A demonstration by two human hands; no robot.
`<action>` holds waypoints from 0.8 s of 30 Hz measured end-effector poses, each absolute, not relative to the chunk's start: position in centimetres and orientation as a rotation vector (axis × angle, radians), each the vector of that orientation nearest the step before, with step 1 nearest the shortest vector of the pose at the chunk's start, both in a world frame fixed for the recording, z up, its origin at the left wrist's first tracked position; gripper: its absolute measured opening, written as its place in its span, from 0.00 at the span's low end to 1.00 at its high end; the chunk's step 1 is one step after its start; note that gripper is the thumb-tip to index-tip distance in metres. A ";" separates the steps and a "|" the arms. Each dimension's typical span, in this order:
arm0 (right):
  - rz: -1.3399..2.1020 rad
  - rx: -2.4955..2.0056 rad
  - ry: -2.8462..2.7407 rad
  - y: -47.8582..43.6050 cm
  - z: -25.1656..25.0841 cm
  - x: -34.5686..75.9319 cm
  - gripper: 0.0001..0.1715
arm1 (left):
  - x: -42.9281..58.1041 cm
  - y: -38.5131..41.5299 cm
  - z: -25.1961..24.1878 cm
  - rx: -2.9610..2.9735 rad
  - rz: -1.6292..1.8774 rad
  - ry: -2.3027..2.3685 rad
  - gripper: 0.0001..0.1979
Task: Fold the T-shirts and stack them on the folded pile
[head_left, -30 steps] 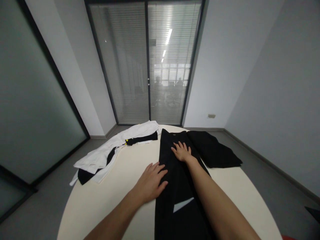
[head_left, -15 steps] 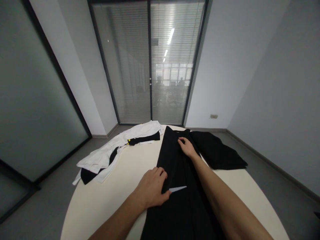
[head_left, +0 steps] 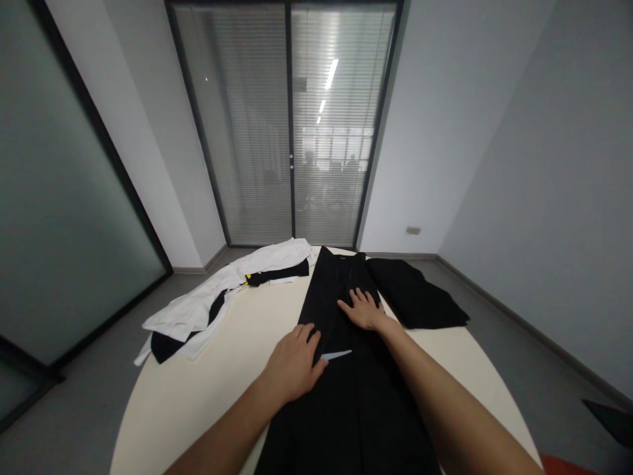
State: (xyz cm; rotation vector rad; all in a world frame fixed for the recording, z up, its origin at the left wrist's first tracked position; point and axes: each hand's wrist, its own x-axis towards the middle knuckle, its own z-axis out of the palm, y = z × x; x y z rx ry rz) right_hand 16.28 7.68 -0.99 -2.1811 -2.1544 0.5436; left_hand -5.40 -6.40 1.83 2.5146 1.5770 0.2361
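Though the long black cloth garment (head_left: 326, 422), lower centre, seems mostly flat under my spread left fingers (head_left: 313, 340) and right fingers (head_left: 362, 299), one narrow white sliver (head_left: 339, 354) remains uncovered.

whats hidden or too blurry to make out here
Head view: near end of the long black garment, cut off by the bottom edge.
Head view: its cloth beneath the right hand, covered by that hand.
Head view: dark shapes, blurred behind the blinds.
Head view: red thing, cut off by the bottom edge.
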 end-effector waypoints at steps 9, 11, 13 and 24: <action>0.555 -1.852 -2.028 8.6 -2.2 17.6 0.40 | -6.1 -7.5 4.4 2.429 0.092 1.715 0.22; 0.522 -1.745 -2.047 8.0 -2.6 18.2 0.34 | -6.3 -7.9 5.3 2.399 -0.008 1.704 0.19; 0.437 -1.610 -2.077 7.2 -2.7 18.8 0.28 | -6.6 -7.9 5.6 2.373 -0.044 1.686 0.17; 0.362 -0.911 -2.637 1.8 2.3 16.3 0.28 | -6.9 -6.3 4.1 1.850 0.542 1.172 0.12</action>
